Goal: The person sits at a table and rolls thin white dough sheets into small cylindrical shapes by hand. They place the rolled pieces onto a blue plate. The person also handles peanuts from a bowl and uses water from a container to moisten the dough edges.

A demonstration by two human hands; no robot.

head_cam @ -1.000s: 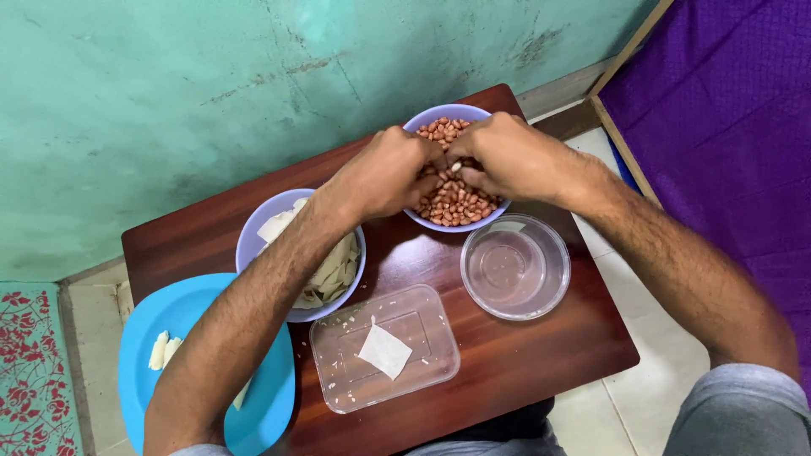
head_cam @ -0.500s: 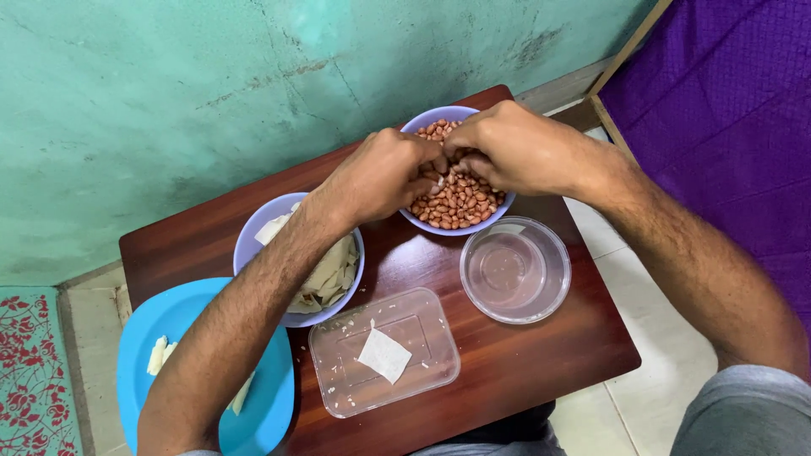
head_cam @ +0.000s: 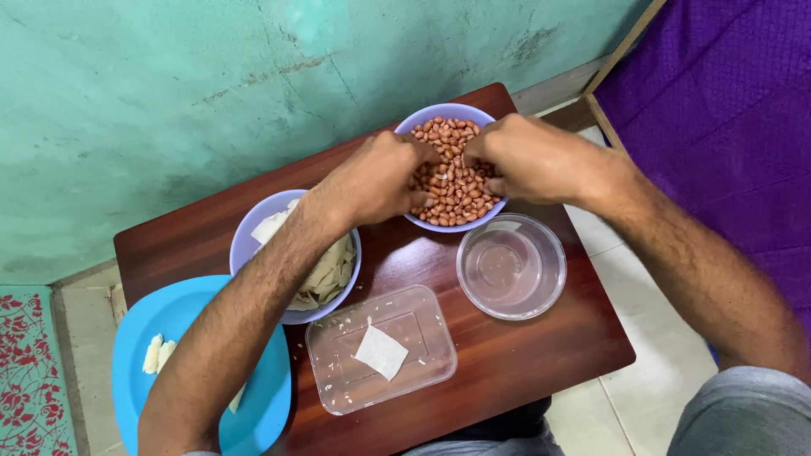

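Head view: both hands meet over the bowl of peanuts (head_cam: 456,181) at the table's far edge; left hand (head_cam: 380,177) and right hand (head_cam: 524,156) pinch nuts between narrow fingertips, apparently mid-skinning; next needs a firm rub.

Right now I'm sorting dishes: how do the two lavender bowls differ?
The far lavender bowl holds reddish peanuts, with both hands over it; the near lavender bowl holds pale flat shells or peels and lies partly under the left forearm. Both are round, similar in colour, on the wooden table.
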